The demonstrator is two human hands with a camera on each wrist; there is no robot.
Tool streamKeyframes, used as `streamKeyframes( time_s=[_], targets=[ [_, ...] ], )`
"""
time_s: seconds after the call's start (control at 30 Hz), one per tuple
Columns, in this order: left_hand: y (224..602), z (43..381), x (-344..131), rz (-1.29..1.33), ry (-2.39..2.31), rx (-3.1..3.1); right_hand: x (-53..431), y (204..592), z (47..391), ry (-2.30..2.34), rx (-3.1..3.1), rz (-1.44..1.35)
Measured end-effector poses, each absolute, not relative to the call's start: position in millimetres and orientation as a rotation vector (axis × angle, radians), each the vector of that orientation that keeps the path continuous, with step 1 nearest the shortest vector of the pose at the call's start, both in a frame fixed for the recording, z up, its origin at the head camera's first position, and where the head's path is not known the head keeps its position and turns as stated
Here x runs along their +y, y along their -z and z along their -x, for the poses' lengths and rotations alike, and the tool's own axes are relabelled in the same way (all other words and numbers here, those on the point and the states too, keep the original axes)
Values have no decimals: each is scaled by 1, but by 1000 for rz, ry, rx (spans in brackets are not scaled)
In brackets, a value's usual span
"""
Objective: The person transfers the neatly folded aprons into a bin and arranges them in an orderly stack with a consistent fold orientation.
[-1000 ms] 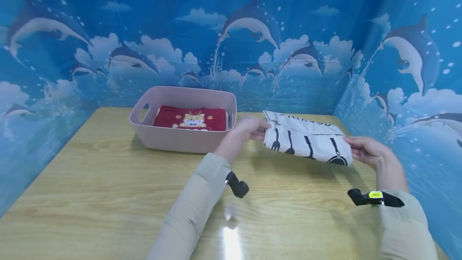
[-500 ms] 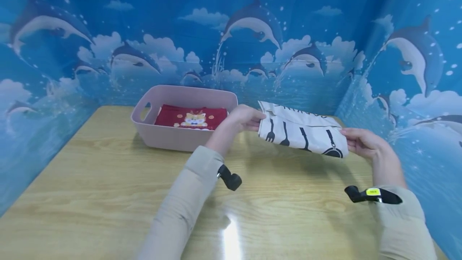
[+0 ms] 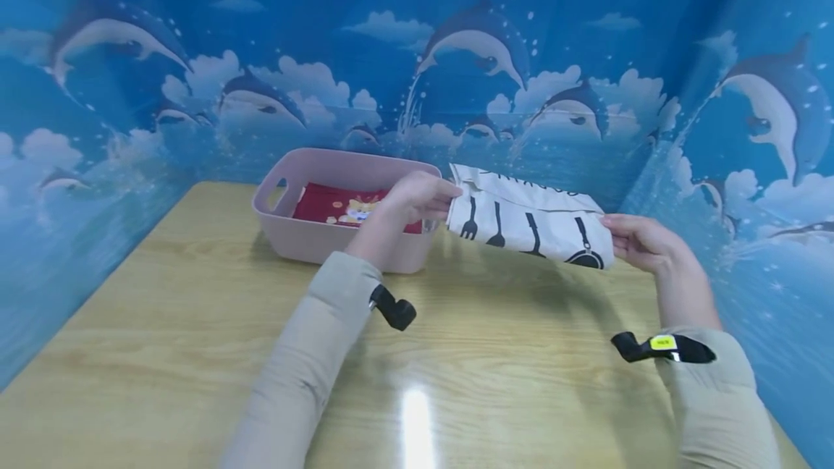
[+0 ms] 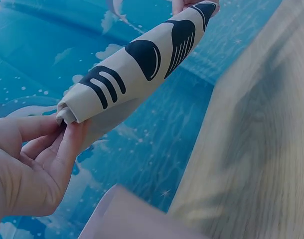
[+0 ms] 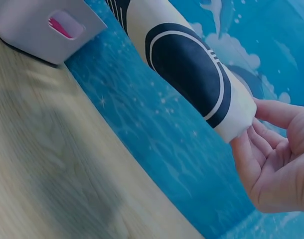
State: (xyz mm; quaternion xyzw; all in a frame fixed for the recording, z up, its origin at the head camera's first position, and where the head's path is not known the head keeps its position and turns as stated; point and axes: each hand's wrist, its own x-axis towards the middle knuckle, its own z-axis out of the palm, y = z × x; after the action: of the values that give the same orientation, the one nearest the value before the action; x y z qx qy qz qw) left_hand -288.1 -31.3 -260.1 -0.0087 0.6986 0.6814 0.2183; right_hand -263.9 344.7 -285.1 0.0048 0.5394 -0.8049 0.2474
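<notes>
A folded white cloth (image 3: 528, 219) with black cutlery and pan prints is held up above the table, tilted down toward its right end. My left hand (image 3: 420, 197) pinches its left edge between thumb and fingers, just in front of the basket's right end in the head view. At the opposite edge, my right hand (image 3: 645, 241) pinches the cloth the same way. The left wrist view shows the folded layers at the left hand's fingertips (image 4: 72, 130). A pink plastic basket (image 3: 319, 241) holds a folded dark red cloth (image 3: 319, 203) with a cartoon animal, partly hidden by my left hand.
The basket stands at the back of a wooden table (image 3: 195, 324), near a blue dolphin-print curtain (image 3: 313, 42). The curtain also runs along the right side. Each wrist carries a black camera mount (image 3: 394, 310).
Both hands have carried the white cloth left and up, bringing its left edge to the basket's right end. The head view has shifted slightly; the grips stay the same.
</notes>
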Motion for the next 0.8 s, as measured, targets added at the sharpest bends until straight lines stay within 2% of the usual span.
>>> streamKeyframes(
  time_s=[0.8],
  targets=[
    [260,288,-101,73,-1979,1991,272,267,281,2164,1600,-83]
  ],
)
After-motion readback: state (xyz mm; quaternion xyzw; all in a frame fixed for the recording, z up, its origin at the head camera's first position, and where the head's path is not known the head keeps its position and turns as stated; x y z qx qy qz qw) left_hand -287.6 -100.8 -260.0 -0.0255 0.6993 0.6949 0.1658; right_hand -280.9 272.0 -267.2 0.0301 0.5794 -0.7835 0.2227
